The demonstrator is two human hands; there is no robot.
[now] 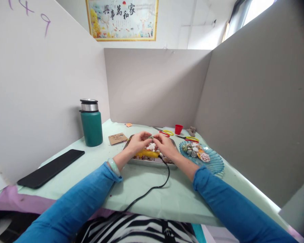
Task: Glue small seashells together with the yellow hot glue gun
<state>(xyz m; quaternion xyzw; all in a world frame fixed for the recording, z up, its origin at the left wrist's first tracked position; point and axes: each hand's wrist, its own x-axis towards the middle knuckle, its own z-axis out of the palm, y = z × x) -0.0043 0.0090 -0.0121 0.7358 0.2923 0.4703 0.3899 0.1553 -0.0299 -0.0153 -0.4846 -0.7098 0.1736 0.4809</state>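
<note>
Above a metal tray (pixel 152 164), the fingertips of both my hands meet around a small greenish piece (pixel 151 137) that looks like a shell. My left hand (pixel 138 141), with a pale green bangle (pixel 114 167) at its wrist, pinches it from the left. From the right, my right hand (pixel 164 145) pinches the same piece; the fingers partly cover it. Below them a yellow glue gun (pixel 147 154) lies across the tray, its black cord (pixel 152 191) running to the table's front edge. White and brown shells show in the tray, partly hidden by my hands.
A blue glass plate (pixel 216 163) of shells stands at right. Behind are two pairs of scissors (pixel 167 132) (pixel 191 138) and a red cup (pixel 178 129). At left are a green bottle (pixel 91 128), a black phone-like slab (pixel 52 168) and a brown card (pixel 118 138). Grey panels (pixel 157 86) enclose the table.
</note>
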